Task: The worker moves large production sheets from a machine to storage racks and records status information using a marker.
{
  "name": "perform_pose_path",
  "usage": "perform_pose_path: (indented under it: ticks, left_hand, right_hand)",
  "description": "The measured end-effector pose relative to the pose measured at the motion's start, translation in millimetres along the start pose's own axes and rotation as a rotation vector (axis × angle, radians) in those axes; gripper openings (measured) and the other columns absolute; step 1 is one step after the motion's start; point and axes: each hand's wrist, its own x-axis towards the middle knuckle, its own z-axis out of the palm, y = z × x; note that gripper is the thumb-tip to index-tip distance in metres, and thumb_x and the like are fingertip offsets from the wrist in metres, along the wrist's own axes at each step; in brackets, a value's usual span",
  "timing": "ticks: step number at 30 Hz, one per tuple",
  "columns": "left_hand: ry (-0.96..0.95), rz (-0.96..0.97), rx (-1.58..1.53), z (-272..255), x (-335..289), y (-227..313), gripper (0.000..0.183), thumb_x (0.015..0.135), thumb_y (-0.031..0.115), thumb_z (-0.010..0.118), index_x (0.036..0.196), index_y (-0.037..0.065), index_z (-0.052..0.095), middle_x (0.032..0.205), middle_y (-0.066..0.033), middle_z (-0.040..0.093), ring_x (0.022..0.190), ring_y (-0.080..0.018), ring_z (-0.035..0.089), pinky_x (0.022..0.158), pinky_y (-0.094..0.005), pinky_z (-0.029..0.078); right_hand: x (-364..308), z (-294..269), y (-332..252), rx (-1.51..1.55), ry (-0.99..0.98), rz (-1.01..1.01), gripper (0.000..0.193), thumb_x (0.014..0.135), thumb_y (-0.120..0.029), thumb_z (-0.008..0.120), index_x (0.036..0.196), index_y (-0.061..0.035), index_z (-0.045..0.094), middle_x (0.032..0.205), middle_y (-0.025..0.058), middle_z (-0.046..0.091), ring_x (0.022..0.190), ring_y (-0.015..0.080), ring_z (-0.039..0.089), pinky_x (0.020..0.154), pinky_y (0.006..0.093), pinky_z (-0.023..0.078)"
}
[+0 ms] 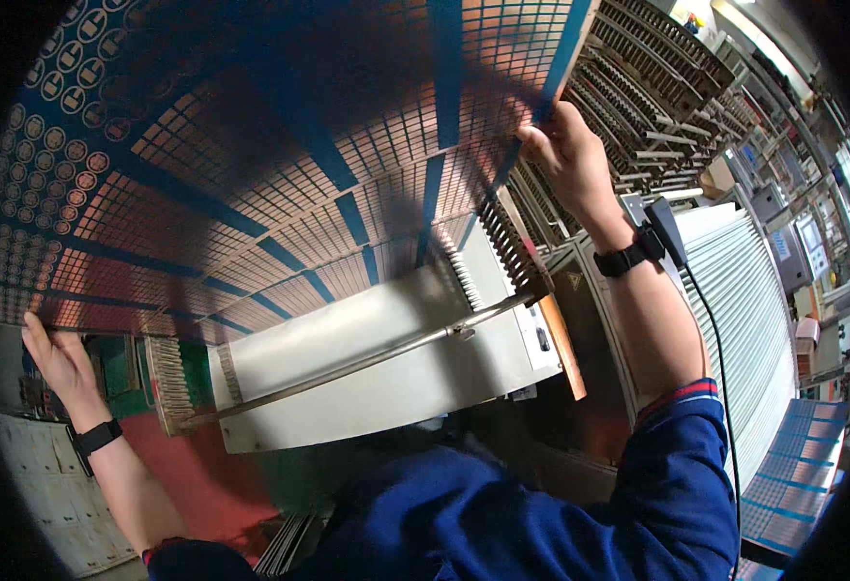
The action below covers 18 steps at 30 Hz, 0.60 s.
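A workshop with slotted racks lay behind. The left hand and right hand each gripped an edge of the blue-and-copper panel.

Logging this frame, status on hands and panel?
Left hand, right hand grip opposite edges of blue-and-copper panel, held up. Grey machine beneath. Nothing blocking.

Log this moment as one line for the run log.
left hand: grips panel's lower-left edge | right hand: grips its right edge | blue-and-copper patterned panel: held up over slotted rack
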Motion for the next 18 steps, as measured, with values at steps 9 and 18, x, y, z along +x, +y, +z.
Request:
perform_pose_path:
  ticks: [9,18]
  left_hand:
    - [0.012,0.053,0.218,53,-48,-29,0.026,0.103,0.024,0.058,0.121,0.006,0.052,0.125,-0.0078,0.057,0.11,-0.0171,0.057,0.096,-0.0349,0.048]
    - [-0.021,0.056,-0.089,51,-43,-13,0.026,0.104,0.018,0.054,0.126,0.004,0.048,0.123,-0.0087,0.056,0.116,-0.0195,0.054,0.106,-0.0383,0.043]
  right_hand:
    - [-38,19,34,-0.338,-0.007,-0.006,0.03,0.093,-0.02,0.071,0.115,-0.0011,0.061,0.103,0.019,0.068,0.089,0.0276,0.067,0.081,0.0354,0.051]
    - [-32,-37,62,0.21,0.012,0.01,0.046,0.096,0.004,0.062,0.139,0.0035,0.048,0.127,0.0101,0.062,0.112,0.0161,0.06,0.099,0.0285,0.048]
